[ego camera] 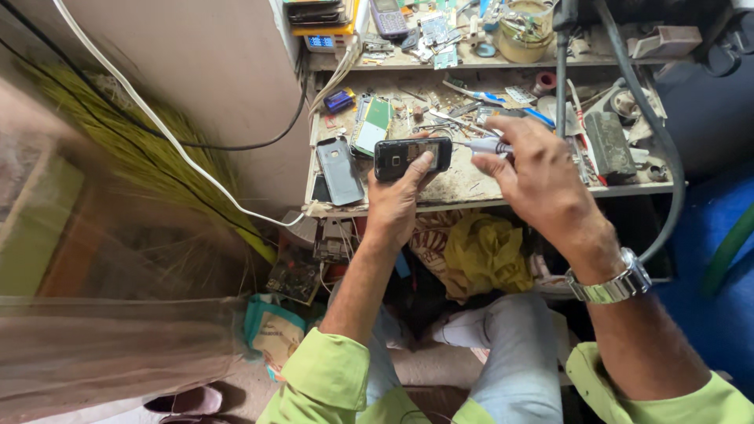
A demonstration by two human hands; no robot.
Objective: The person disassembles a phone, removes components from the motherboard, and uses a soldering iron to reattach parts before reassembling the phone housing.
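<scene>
Black and glossy, the small mobile phone [412, 157] sits crosswise in the person's left hand [399, 196], just above the front part of a cluttered workbench [471, 184]. The fingers wrap its underside and the thumb presses on its face, so the hand is closed around it. The right hand [542, 180] is just beside the phone's right end, its fingers pinched together on a thin tool with a pale handle [485, 146] whose tip points at that end; whether the tip actually touches the phone is hard to tell. A metal wristwatch [616, 284] circles the right wrist, and both arms wear yellow-green sleeves. On the bench to the left of the phone lies a grey back cover [339, 169], with a green circuit board [372, 124] behind it. Loose parts and tools litter the bench and the shelf above. A white cable [157, 122] and a black cable run down the pale wall at left. Below the bench a yellow cloth [483, 251] is bunched near the person's knees.
</scene>
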